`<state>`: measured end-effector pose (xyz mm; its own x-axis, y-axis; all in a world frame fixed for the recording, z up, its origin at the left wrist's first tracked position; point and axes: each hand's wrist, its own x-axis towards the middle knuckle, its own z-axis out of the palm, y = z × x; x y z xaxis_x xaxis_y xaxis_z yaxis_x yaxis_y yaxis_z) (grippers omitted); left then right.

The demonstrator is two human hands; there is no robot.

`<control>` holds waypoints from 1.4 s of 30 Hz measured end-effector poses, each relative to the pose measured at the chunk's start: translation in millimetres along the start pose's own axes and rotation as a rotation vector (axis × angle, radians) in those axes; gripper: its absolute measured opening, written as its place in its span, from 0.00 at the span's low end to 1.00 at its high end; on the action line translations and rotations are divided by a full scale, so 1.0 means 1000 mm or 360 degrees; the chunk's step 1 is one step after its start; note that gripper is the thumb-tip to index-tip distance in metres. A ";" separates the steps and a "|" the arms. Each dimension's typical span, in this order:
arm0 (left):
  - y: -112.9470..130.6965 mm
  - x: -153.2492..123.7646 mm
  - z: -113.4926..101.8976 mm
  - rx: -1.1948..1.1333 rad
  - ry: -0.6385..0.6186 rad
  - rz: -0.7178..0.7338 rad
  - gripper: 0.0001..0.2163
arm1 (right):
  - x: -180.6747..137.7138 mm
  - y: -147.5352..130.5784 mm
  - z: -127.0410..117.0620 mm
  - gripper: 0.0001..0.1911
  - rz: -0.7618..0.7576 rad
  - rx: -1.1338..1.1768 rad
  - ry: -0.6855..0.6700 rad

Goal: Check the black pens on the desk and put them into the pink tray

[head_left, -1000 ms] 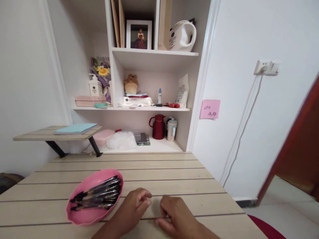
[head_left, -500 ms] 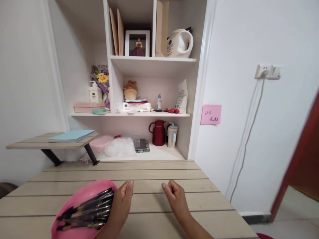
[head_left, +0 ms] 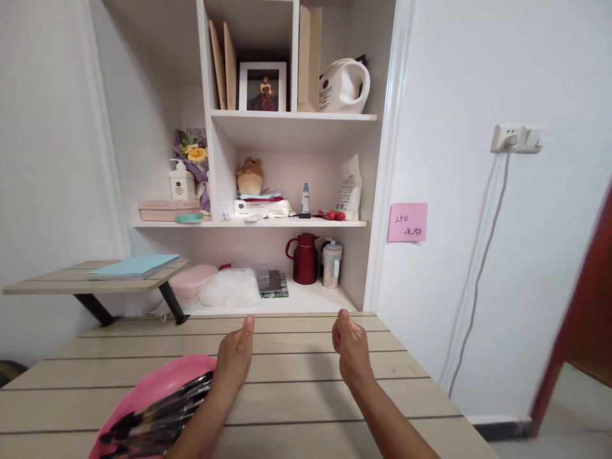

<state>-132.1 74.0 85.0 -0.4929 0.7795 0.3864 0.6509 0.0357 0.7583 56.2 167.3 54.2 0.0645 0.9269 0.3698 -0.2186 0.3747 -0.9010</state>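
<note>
My left hand (head_left: 234,359) is held over the wooden table (head_left: 306,398), fingers curled in and thumb pointing up. It hovers just right of a pink bowl (head_left: 165,377) that holds several dark pens (head_left: 153,417). My right hand (head_left: 351,349) is a closed fist a little to the right, also above the table. Nothing shows in either hand. The two hands are a hand's width apart, near the table's far edge.
A white shelf unit (head_left: 287,223) behind the table carries a red jug (head_left: 305,258), bottles and boxes. A small raised stand (head_left: 57,285) with a blue folder (head_left: 134,266) sits at the left. A pink note (head_left: 407,222), a wall socket (head_left: 514,138) and a brown door (head_left: 590,319) lie to the right.
Both hands have lifted off the table and moved forward, away from me, and further apart. The view has tilted up, so the bowl now sits lower in the picture.
</note>
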 end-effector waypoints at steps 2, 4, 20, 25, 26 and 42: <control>-0.003 0.002 0.001 0.0036 -0.0021 -0.0007 0.24 | 0.001 0.006 -0.001 0.25 -0.0009 -0.0066 0.0004; -0.004 0.003 0.001 0.0045 -0.0041 -0.0012 0.25 | 0.002 0.011 -0.002 0.26 -0.0019 -0.0102 0.0028; -0.017 0.012 0.000 -0.0158 -0.0098 -0.0083 0.25 | 0.001 0.020 -0.003 0.26 -0.0010 -0.0174 0.0104; -0.019 0.013 0.002 -0.0200 -0.0093 -0.0079 0.25 | 0.001 0.023 -0.002 0.27 -0.0004 -0.0190 0.0130; -0.020 0.013 0.002 -0.0194 -0.0088 -0.0077 0.25 | 0.001 0.022 -0.002 0.27 -0.0001 -0.0191 0.0134; -0.015 0.006 -0.049 -0.0088 -0.0085 0.0184 0.18 | -0.009 -0.030 -0.008 0.18 0.0117 -0.0652 -0.0683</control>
<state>-173.3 47.7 101.2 -0.3842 0.8086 0.4456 0.6682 -0.0895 0.7386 70.4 147.8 76.4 -0.3544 0.8906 0.2849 0.1914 0.3673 -0.9102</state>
